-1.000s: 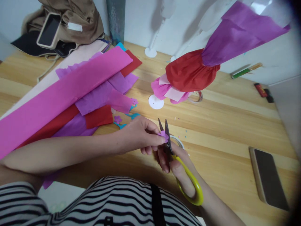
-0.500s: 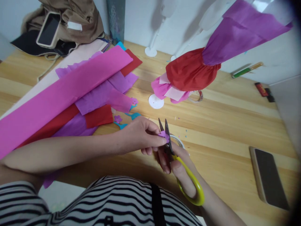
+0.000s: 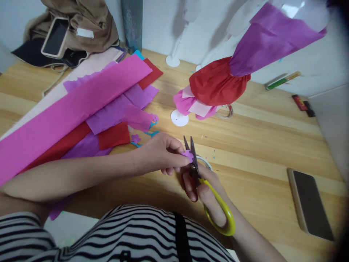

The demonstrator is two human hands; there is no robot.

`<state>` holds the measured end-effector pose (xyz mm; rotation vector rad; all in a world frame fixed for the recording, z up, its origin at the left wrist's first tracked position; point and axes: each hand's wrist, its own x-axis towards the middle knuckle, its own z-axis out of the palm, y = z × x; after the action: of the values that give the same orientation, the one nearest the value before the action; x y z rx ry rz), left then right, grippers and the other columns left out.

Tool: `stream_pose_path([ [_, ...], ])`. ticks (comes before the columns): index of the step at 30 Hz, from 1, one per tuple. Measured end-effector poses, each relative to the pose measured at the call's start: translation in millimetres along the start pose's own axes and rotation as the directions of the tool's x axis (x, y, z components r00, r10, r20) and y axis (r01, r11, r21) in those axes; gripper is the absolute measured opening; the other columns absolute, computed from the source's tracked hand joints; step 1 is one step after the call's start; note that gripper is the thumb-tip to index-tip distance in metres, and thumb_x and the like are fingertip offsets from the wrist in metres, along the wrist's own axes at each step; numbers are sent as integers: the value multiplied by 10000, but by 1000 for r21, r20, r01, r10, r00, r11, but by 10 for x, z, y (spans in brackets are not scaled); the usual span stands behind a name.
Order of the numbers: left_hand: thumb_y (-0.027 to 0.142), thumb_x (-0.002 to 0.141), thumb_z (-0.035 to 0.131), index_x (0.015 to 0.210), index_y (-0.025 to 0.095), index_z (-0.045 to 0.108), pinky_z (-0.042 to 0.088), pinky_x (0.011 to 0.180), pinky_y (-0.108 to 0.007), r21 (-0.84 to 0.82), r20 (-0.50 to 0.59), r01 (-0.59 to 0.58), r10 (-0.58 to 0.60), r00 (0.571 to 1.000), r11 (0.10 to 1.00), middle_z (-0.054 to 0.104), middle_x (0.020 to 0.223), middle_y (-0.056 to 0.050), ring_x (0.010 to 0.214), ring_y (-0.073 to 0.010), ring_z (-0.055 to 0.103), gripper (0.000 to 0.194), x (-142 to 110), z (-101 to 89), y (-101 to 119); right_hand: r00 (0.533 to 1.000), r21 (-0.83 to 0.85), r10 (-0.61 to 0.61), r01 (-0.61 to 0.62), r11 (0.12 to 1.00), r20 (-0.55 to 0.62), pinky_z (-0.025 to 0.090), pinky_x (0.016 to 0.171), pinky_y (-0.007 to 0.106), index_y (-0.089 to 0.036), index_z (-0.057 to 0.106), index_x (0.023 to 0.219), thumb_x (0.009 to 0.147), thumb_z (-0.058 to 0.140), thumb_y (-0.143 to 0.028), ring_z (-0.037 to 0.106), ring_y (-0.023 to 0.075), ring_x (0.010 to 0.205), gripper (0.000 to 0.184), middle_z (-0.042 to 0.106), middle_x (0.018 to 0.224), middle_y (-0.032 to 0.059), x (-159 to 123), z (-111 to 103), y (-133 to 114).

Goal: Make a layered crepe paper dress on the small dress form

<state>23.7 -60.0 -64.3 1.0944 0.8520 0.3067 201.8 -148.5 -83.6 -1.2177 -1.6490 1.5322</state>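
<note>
My left hand (image 3: 166,154) pinches a small purple piece of paper (image 3: 187,155) with a notched, petal-like edge. In my right hand (image 3: 205,189) are scissors with yellow handles (image 3: 229,214), my thumb through one loop. The dark blades stand slightly apart, pointing away from me, and the purple piece lies at them. A roll of tape (image 3: 205,162) shows partly behind the scissors. Left of my hands lie a small purple paper flower (image 3: 135,138), a pinkish flower (image 3: 155,117) and blue paper strips (image 3: 151,133), partly hidden by my left hand.
Pink, purple and red crepe paper (image 3: 79,109) is piled at left. A red and purple paper dress form (image 3: 220,82) stands on a white base (image 3: 179,118). A phone (image 3: 309,203) lies at right, another phone (image 3: 56,37) on a brown bag (image 3: 100,25). A green pen (image 3: 282,80) lies behind.
The purple piece has turned slightly between my left fingers at the blades. The whole view has shifted a little; both hands keep their grips.
</note>
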Motion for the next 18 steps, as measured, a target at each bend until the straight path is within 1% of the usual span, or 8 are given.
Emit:
stream_pose_path([
  [3,221,698,627,551,138,574,394,402,-138,15,4,4,-4,1000,1000,560,491,40,408,-50,514,177,2,-6,-11,1000,3,-4,4,1000,21,303,519,329,-237,583,1125,926,343,-715,372,161,503,571,448,574,-38,-6,-3,-16],
  [5,237,688,628,561,142,573,395,404,-138,23,2,-9,9,1000,1000,556,489,42,413,-52,514,168,10,-15,-31,1000,17,-1,0,1000,8,312,520,332,-246,576,1113,921,349,-718,372,160,499,558,442,581,-40,-8,-3,-11],
  [8,262,680,647,621,145,598,412,416,-146,17,9,-36,36,999,999,581,524,39,435,-60,530,141,26,-32,-67,1000,31,10,-10,999,-12,334,531,337,-238,555,1079,921,349,-718,390,164,514,546,439,600,-36,-9,-4,21],
  [12,275,689,670,713,150,617,439,445,-168,-44,43,-60,62,997,997,614,580,28,463,-77,560,138,33,-39,-84,1000,39,-6,7,999,-28,322,524,329,-211,544,1042,915,362,-723,394,158,523,558,435,602,-39,-7,-5,55],
  [16,227,709,645,635,144,591,438,460,-167,-66,-22,-50,48,999,997,568,512,31,443,-68,525,124,18,-27,-53,999,38,-7,8,999,-32,338,531,334,-203,533,1066,930,350,-707,403,161,530,553,437,607,-38,-3,1,56],
  [18,209,721,617,608,140,588,442,468,-167,-74,-42,-43,40,998,996,555,490,30,444,-68,521,136,9,-25,-36,998,33,-11,13,999,-59,345,526,331,-205,543,1052,922,362,-714,406,163,537,555,440,617,-35,0,6,55],
])
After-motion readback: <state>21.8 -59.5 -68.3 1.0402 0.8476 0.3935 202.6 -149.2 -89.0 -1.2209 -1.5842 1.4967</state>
